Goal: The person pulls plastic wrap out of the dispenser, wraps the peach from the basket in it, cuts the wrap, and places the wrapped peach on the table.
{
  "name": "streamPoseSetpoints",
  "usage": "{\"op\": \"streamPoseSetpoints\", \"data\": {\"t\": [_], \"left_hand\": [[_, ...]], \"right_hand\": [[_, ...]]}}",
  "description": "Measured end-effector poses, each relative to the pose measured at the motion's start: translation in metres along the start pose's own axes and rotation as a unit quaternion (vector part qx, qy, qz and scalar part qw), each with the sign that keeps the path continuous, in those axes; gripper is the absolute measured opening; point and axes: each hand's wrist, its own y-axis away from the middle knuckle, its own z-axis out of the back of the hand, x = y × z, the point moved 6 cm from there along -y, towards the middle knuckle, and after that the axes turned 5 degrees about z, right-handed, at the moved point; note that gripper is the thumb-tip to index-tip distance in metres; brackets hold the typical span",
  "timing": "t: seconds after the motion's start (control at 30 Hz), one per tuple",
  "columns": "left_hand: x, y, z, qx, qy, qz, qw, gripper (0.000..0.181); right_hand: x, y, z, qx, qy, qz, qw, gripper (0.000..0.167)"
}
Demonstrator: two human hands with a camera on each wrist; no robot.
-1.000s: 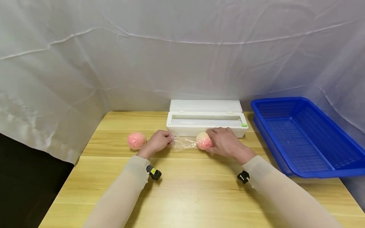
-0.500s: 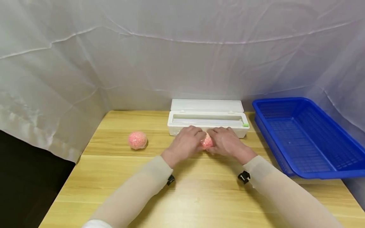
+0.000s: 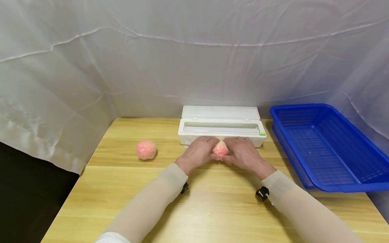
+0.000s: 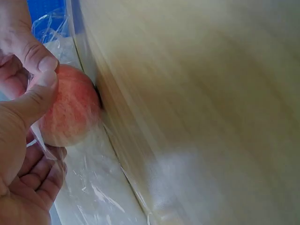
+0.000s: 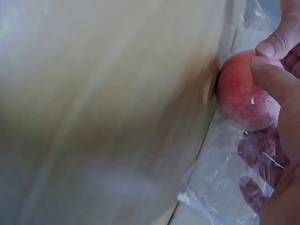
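Between both hands, just in front of the white box, sits a pink and cream round fruit [image 3: 220,149] on the table. The left hand [image 3: 199,151] grips its left side, thumb on the near face; the right hand [image 3: 243,153] grips the right side. In the left wrist view, the thumbs nearly meet on the reddish fruit [image 4: 70,108], and clear film [image 4: 89,192] lies beneath and around it. The right wrist view shows film [image 5: 215,173] spread under the right hand's fingers, with the fruit [image 5: 243,89] pinched by the thumbs.
A second pink round fruit [image 3: 146,150] with a shiny wrap rests at the left. Behind the hands stands a white box [image 3: 186,139] with its lid raised and a roll inside. The blue basket [image 3: 317,162] is at the right; a pale cloth [image 3: 194,67] hangs behind.
The left hand has moved right from the film's left end to the fruit and now grips it opposite the right hand. The thumbs have come closer together at the near side.
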Motion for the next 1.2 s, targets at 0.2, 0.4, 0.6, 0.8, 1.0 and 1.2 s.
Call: {"op": "streamPoseSetpoints", "data": {"t": [0.2,0.4,0.6,0.8,1.0,1.2], "left_hand": [[0.003,-0.003,0.000,-0.005,0.022,0.014,0.9997,0.067],[-0.007,0.000,-0.003,-0.012,-0.031,0.007,0.9994,0.071],[-0.014,0.005,0.002,-0.027,-0.067,0.001,0.9974,0.080],[-0.016,0.009,0.008,-0.029,-0.068,0.004,0.9973,0.081],[-0.018,0.011,0.016,-0.045,-0.052,-0.003,0.9976,0.072],[-0.021,0.010,0.016,-0.022,-0.046,-0.009,0.9987,0.063]], "right_hand": [[-0.003,-0.003,0.001,0.022,0.009,-0.003,0.9997,0.068],[0.000,0.000,0.000,0.040,0.035,-0.019,0.9984,0.079],[0.003,0.005,0.001,0.012,0.056,-0.006,0.9983,0.076],[0.003,0.010,0.003,0.009,0.052,-0.008,0.9986,0.079],[-0.002,0.018,0.008,0.015,0.043,-0.035,0.9984,0.089],[-0.018,0.033,0.024,-0.035,-0.029,-0.078,0.9959,0.072]]}}
